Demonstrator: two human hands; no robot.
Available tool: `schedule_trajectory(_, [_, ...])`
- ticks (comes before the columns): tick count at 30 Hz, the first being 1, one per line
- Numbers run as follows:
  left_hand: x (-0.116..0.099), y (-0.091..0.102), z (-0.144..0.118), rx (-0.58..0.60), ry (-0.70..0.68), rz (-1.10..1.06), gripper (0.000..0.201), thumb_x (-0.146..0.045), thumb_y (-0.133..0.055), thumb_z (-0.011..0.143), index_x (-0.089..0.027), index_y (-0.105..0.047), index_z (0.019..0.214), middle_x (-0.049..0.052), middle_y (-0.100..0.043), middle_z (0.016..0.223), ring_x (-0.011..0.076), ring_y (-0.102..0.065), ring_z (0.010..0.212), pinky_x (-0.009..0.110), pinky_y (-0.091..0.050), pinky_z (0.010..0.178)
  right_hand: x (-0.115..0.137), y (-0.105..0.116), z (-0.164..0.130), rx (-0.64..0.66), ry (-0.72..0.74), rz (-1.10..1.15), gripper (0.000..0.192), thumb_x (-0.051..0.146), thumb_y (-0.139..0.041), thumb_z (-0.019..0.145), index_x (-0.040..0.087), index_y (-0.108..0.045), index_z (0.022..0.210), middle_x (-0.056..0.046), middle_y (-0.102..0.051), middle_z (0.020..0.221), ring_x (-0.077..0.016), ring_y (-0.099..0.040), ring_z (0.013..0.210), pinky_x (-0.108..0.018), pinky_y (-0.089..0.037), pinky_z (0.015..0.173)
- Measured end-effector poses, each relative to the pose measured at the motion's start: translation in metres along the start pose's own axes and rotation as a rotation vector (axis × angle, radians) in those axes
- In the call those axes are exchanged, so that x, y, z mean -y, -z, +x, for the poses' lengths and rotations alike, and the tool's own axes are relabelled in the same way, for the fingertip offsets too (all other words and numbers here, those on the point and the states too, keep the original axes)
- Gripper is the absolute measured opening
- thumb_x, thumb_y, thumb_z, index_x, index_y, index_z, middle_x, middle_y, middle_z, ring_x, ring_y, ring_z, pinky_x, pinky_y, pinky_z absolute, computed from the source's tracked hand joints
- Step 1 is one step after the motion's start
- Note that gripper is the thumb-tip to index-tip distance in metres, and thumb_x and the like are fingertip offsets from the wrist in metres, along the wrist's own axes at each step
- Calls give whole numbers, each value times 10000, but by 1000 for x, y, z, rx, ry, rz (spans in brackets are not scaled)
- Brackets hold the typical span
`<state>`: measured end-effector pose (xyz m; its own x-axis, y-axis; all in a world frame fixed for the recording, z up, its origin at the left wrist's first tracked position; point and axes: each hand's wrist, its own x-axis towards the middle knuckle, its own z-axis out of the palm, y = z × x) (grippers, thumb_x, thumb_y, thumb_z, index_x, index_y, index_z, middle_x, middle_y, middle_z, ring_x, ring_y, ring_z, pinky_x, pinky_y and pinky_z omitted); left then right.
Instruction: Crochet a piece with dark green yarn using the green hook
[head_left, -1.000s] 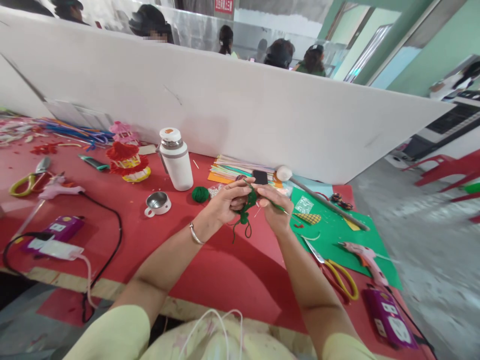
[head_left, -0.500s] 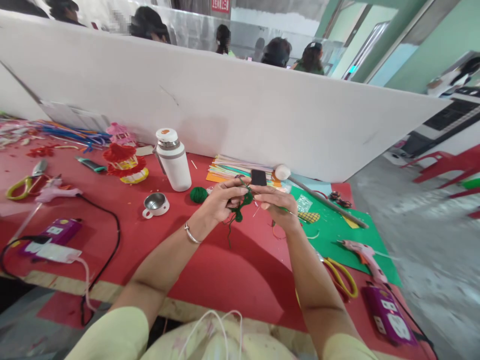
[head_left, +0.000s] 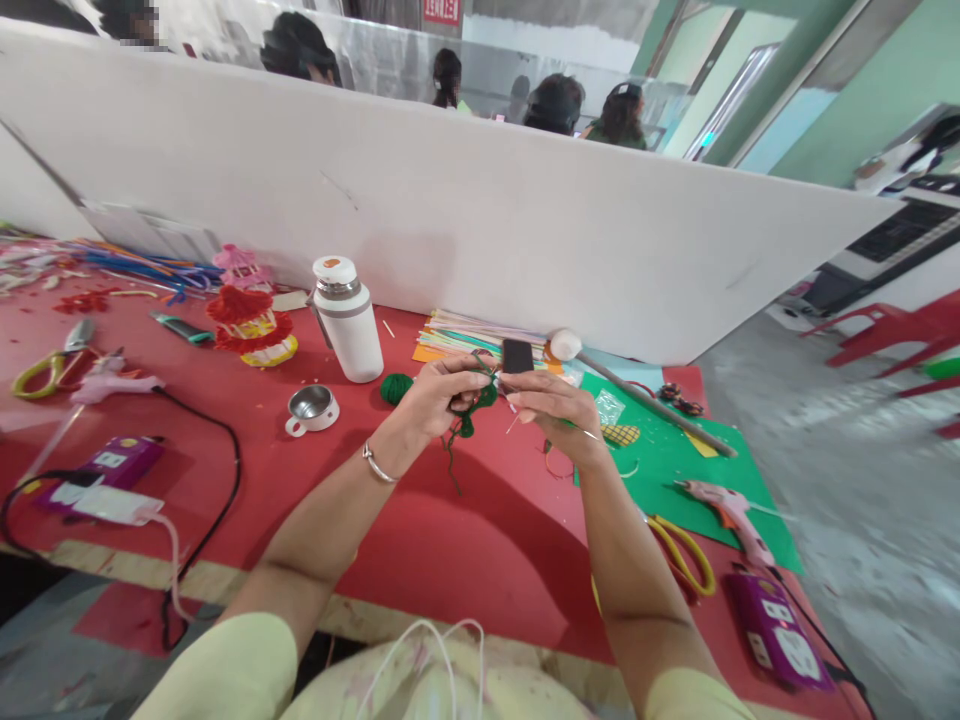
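Note:
Dark green crochet work [head_left: 477, 402] hangs from my left hand [head_left: 444, 396], whose thumb and fingers pinch it near its upper edge. A loose tail of green yarn dangles below it. My right hand [head_left: 559, 408] grips a thin crochet hook [head_left: 582, 428]; its back end sticks out by the wrist, and its tip lies at the work, too small to make out. The fingertips of both hands almost meet. Behind my left wrist sits a ball of green yarn [head_left: 396, 389] on the red table.
A white thermos [head_left: 349, 325] and a small metal-lined cup [head_left: 312, 408] stand left of my hands. Beyond lie pipe cleaners [head_left: 480, 335] and a black box [head_left: 517, 356]. Right are yellow-handled scissors [head_left: 684, 556], a pink glue gun [head_left: 731, 515] and a purple power box [head_left: 776, 628]. A white partition [head_left: 480, 220] bounds the back.
My left hand has shifted slightly left and turned a little, and the green work has moved with it. My right hand stays nearly in place.

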<state>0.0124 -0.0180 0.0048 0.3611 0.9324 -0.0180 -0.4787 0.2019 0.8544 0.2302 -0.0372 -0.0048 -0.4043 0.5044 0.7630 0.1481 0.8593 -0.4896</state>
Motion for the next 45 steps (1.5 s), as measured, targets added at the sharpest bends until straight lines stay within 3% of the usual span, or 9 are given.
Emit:
schedule_trajectory(6, [-2,0,0,60,60,27,307,-182,-846,553,-123,-811,852,-22,-555,532,36,-397,453,182,-216,434,6,6,1,38,-53,69,211,372,-700,950,289,-802,1115,-89,-800,1193,-236,-773,1053,-406,-639,892])
schedule_trajectory(10, [-1,3,0,77,116,26,334,-179,-840,547,-114,-817,873,-2,-596,577,49,-443,475,185,-258,435,7,7,0,61,-51,73,210,355,-691,958,293,-793,1131,-88,-797,1200,-237,-766,1070,-418,-632,910])
schedule_trajectory(18, [0,4,2,18,10,-37,321,-163,-852,578,-130,-808,894,0,-645,659,41,-468,491,179,-315,451,8,1,-3,48,73,-231,388,194,-739,916,353,-728,1270,-45,-759,1308,-238,-738,1145,-449,-624,971])
schedule_trajectory(25, [-5,4,3,1,55,-62,313,-155,-831,570,-130,-804,881,-13,-628,625,43,-460,465,177,-291,416,15,-1,-4,104,167,-442,471,143,-741,904,348,-696,1326,-49,-740,1341,-241,-713,1214,-454,-612,1022])
schedule_trajectory(28, [-6,4,2,11,46,-49,312,-145,-829,570,-128,-806,880,-12,-623,621,39,-442,466,181,-270,414,19,-3,1,62,72,-285,356,205,-740,915,348,-745,1242,-46,-769,1285,-245,-748,1140,-451,-627,989])
schedule_trajectory(31, [-5,3,1,26,47,-18,331,-146,-838,560,-121,-809,889,-9,-619,621,48,-462,485,184,-275,422,23,-9,3,-70,-73,-80,189,299,-702,949,315,-796,1113,-53,-813,1160,-251,-780,1053,-445,-647,946])
schedule_trajectory(37, [-6,7,4,-17,31,-3,330,-173,-846,566,-114,-807,889,15,-660,666,42,-466,474,174,-292,415,19,-18,-3,-395,-446,302,183,384,-681,962,262,-815,992,-47,-836,1033,-260,-810,945,-445,-692,862])
schedule_trajectory(40, [-7,11,6,-37,13,-18,332,-174,-835,589,-114,-803,914,4,-633,629,45,-471,473,165,-284,407,16,-14,-5,-474,-462,357,211,447,-717,928,260,-815,939,-44,-837,982,-277,-810,944,-456,-699,827])
schedule_trajectory(45, [-6,11,6,-12,20,-21,321,-193,-851,613,-122,-801,922,18,-660,670,58,-521,505,160,-324,416,19,-15,-2,-422,-433,229,215,443,-697,942,251,-794,932,-53,-828,1004,-258,-794,964,-416,-683,819])
